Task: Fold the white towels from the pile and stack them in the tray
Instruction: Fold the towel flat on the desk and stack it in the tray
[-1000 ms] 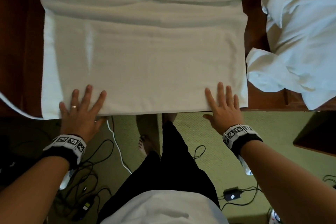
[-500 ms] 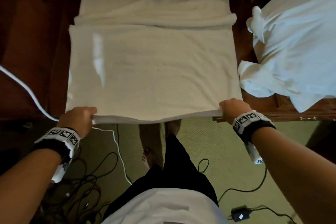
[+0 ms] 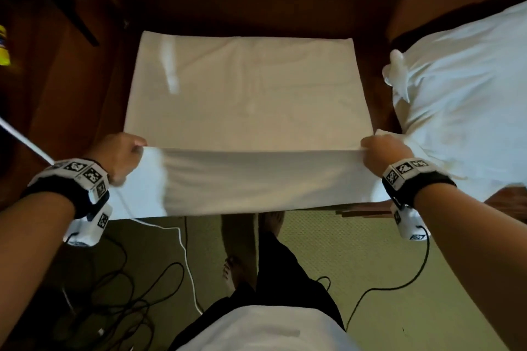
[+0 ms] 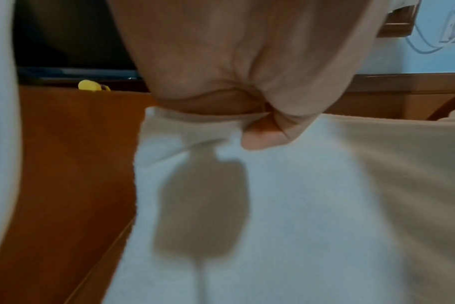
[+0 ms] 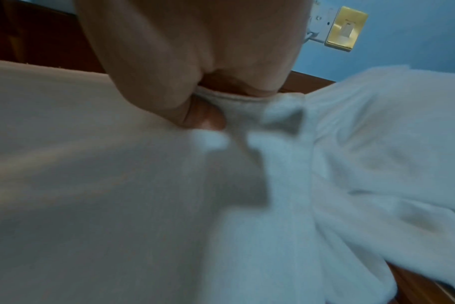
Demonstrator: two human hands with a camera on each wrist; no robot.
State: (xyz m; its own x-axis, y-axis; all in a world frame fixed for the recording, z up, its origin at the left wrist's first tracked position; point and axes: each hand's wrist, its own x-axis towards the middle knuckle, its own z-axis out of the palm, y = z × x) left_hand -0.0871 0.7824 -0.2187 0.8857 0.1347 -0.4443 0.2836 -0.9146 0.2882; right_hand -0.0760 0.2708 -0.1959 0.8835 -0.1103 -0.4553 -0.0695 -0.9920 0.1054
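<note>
A white towel lies spread on the brown wooden surface in the head view. Its near edge is lifted off the surface and held taut between both hands. My left hand grips the near left corner, thumb pinching the cloth. My right hand grips the near right corner, thumb pressed into the fabric. The lifted part hangs as a flap toward me. The pile of white towels lies crumpled at the right, touching the right hand. No tray shows.
A white cable crosses the left side of the surface. A yellow object sits at the far left. Black cables trail over the green carpet below. A wall switch is on the blue wall.
Both hands went from lying flat on the towel's near edge to gripping its corners, and have now lifted that edge up and away from me. The folds at the back are gone.
</note>
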